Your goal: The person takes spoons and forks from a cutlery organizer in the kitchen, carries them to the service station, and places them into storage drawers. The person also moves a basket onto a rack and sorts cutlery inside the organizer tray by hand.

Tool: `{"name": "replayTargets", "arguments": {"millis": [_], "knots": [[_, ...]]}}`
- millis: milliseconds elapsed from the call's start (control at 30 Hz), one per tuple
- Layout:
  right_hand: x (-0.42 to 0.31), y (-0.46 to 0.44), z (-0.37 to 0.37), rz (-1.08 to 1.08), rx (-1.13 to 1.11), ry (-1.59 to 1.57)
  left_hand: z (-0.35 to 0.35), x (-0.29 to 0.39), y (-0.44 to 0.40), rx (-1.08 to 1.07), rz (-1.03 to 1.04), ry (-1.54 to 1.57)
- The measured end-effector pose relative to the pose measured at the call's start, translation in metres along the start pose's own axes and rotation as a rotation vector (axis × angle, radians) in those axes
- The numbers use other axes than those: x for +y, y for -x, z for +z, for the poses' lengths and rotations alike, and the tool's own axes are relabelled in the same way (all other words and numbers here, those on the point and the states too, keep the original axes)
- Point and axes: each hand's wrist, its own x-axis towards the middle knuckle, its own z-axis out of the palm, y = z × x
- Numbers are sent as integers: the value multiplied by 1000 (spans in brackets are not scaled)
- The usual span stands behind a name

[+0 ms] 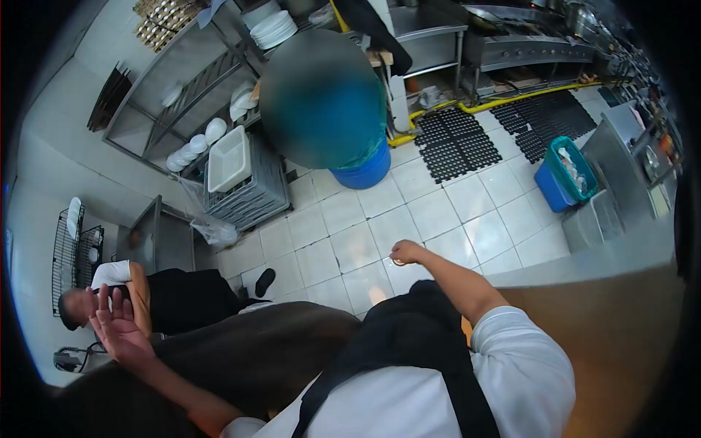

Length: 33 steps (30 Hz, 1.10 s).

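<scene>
Gently hold whatever the curled right hand (409,252), mid-frame, may have (I can't tell); left hand (122,334), lower left, spreads empty.

1. A pale ring-like bit (399,263) shows at the curled fingers of the right hand (407,253), too small for me to say whether it is held or worn
2. Ahead and left of that hand, a big round blur covers part of the liner in the blue barrel (363,174)
3. The raised left hand (123,334) hides part of the co-worker (182,299) behind it
4. Between both hands, a dark brown surface (255,350) is too smeared to name
5. Right of the right hand, I can't make out the pale contents (572,168) of the bin (551,187)
6. Far beyond the left hand, egg trays (168,20) are cut off at the top
</scene>
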Motion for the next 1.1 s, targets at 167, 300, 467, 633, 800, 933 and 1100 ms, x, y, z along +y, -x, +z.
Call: {"name": "replayTargets", "arguments": {"millis": [167,300,467,633,800,933,1100], "knots": [[3,-68,-78,27,161,-230,44,-66,-5,-129,-332,-148],[7,-136,-173,41,257,-657,87,-129,-14,-249,-551,-459],[38,-183,-309,102,485,-723,37,-243,16,-160,-1164,-471],[35,-216,-438,57,847,-494,-14,-318,164,177,-1398,-634],[-45,-283,-490,-248,944,-345,-4,-396,295,-401,-1655,-504],[-151,-338,-457,-404,720,-512,8,-473,257,-569,-1615,-289],[-235,-405,-367,-461,262,-367,-28,-650,132,-1318,-575,-1091]]}}
